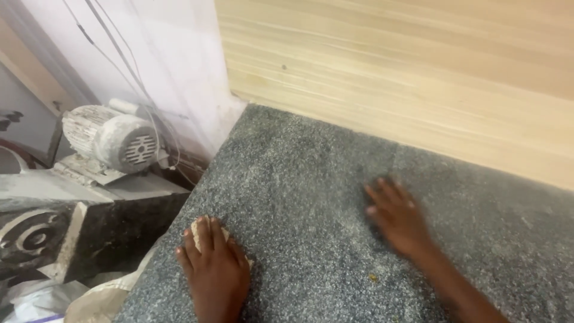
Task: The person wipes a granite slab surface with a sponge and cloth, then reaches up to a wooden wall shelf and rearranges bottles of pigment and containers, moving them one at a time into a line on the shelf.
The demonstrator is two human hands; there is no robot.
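Here the left hand (pixel 214 269) lay flat, fingers together, pressing a tan scrap of sandpaper (pixel 197 229) onto the grey stone slab (pixel 299 179) near its left edge; the right hand (pixel 397 216) rested open and empty, well apart to the right.

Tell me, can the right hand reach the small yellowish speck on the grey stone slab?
Probably yes. The speck lies on the bare slab just beside the right hand, near its wrist, and nothing lies between them.
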